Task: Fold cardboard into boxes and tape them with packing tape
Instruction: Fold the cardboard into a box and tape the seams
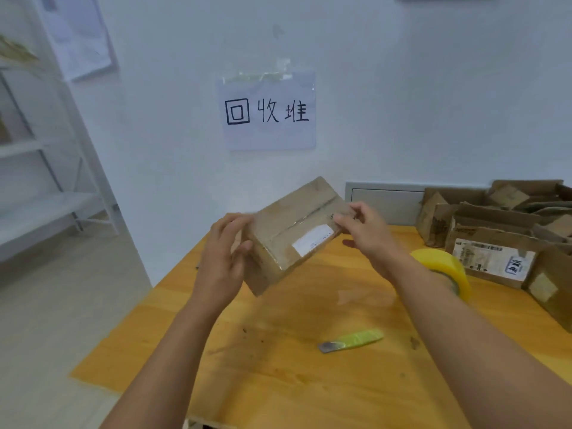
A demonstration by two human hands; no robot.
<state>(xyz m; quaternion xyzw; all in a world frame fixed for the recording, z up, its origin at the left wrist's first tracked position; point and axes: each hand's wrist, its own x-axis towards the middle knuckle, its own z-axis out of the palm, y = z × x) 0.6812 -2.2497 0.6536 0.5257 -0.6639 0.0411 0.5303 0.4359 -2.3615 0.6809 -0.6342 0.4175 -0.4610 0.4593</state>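
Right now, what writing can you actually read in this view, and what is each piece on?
"回收堆": handwritten on the paper sign taped to the wall.
White label on the held box: print too blurred to read.
Shipping label on a box in the pile at right: barcode and print too small to read.

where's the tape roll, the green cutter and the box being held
tape roll (pixel 450 267): head view, yellow outer band
green cutter (pixel 356 339): head view, middle of handle
box (pixel 294 230): head view, taped top face
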